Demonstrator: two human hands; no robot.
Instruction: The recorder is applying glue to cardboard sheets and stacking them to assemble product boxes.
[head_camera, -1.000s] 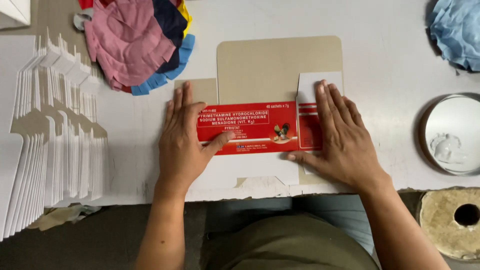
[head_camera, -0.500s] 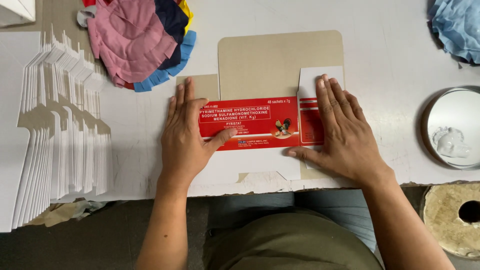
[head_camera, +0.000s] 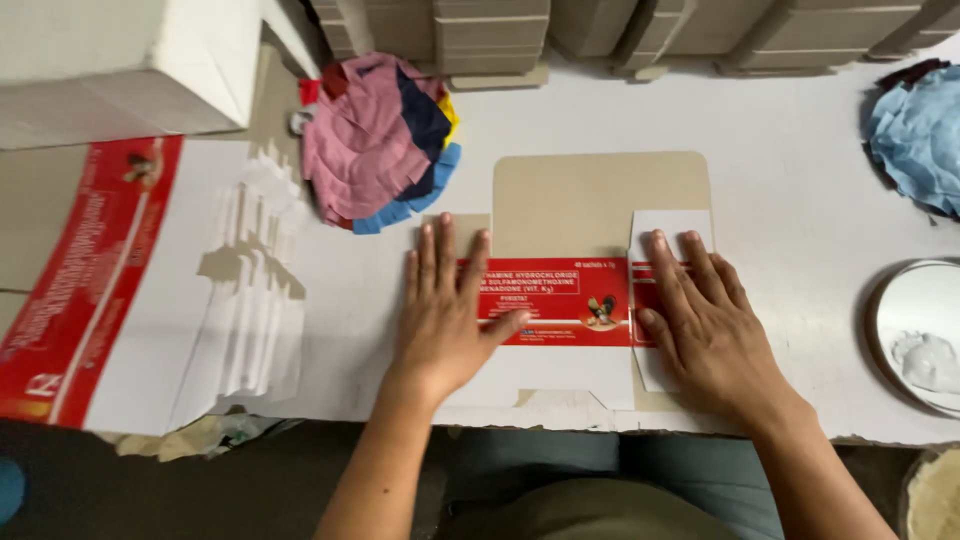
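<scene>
At the centre of the frame, seen from the head camera, a flattened carton blank (head_camera: 590, 215) lies on the white table (head_camera: 800, 150), its plain tan inner face turned up in the upper part and a red printed panel (head_camera: 565, 300) running across its middle. Over the left end of that panel the left hand (head_camera: 445, 315) lies palm down, fingers spread and flat, thumb stretched right onto the red print; it presses rather than grips. Toward the right end the right hand (head_camera: 705, 325) is also laid flat, fingers slightly fanned, covering a white flap (head_camera: 668, 224) and the edge of the red band. Neither hand pinches anything. Left of the hands, a fanned stack of white die-cut blanks (head_camera: 250, 300) overlaps in steps, and further left a large red-and-white printed sheet (head_camera: 85, 290) reaches the frame's edge. Above the left hand sits a heap of coloured cloth scraps (head_camera: 375, 135), pink, navy, yellow and blue. In the upper left stands a white box (head_camera: 120, 60); along the top edge are stacks of grey board (head_camera: 490, 30). At the upper right lies a crumpled blue cloth (head_camera: 920, 135), and below it, at the right edge, a round dish with white paste (head_camera: 925, 340).
</scene>
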